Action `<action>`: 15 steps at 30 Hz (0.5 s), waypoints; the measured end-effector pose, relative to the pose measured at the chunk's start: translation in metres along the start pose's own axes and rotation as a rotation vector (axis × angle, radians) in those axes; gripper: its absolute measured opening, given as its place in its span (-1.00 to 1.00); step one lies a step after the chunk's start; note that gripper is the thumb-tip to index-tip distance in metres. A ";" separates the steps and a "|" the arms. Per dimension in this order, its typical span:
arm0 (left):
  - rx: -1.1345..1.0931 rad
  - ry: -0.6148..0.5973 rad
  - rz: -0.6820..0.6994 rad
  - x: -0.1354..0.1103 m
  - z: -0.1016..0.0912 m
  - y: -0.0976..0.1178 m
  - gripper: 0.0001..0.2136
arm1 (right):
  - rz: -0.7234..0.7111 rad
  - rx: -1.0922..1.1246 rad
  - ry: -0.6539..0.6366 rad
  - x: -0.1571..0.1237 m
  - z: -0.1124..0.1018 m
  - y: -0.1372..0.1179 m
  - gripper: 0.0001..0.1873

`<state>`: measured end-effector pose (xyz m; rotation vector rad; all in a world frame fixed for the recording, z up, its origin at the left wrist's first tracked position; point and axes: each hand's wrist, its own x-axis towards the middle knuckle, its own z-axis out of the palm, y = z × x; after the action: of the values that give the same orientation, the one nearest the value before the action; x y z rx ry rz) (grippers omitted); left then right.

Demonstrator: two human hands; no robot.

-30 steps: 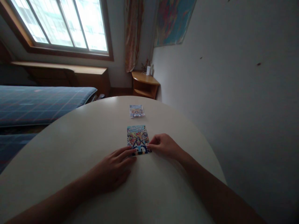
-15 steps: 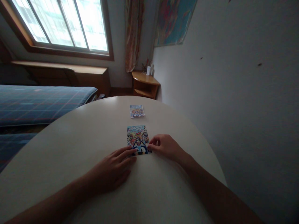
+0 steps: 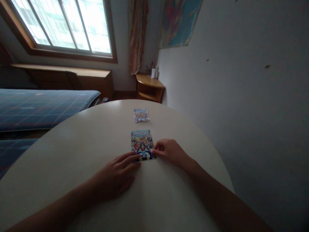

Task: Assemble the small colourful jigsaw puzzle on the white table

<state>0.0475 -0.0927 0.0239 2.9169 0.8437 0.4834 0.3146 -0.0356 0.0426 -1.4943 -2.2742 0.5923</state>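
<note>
A colourful picture card (image 3: 142, 141) with a blue cartoon dog at its near end lies flat on the round white table (image 3: 79, 145). My left hand (image 3: 116, 175) rests flat on the table, fingers stretched out, fingertips touching the card's near left corner. My right hand (image 3: 169, 150) is curled, its fingertips pinched at the card's near right edge. A smaller picture packet (image 3: 141, 115) lies farther away on the table, apart from both hands.
A grey wall runs close along the table's right side. A bed with a blue checked cover (image 3: 41, 108) stands to the left. A wooden corner shelf (image 3: 149, 87) and a window (image 3: 62, 25) are at the back.
</note>
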 end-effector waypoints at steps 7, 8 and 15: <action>-0.014 -0.005 -0.009 -0.002 0.001 -0.002 -0.63 | 0.002 0.047 -0.057 0.001 -0.010 0.007 -0.79; -0.015 -0.008 -0.009 -0.002 0.002 -0.002 -0.63 | 0.007 0.059 -0.050 0.001 -0.012 0.008 -0.79; -0.010 -0.024 -0.020 -0.002 0.003 -0.002 -0.63 | 0.048 -0.006 0.019 0.001 -0.006 0.002 -0.71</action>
<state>0.0451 -0.0918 0.0202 2.8964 0.8639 0.4485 0.3188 -0.0329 0.0467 -1.5546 -2.2329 0.5832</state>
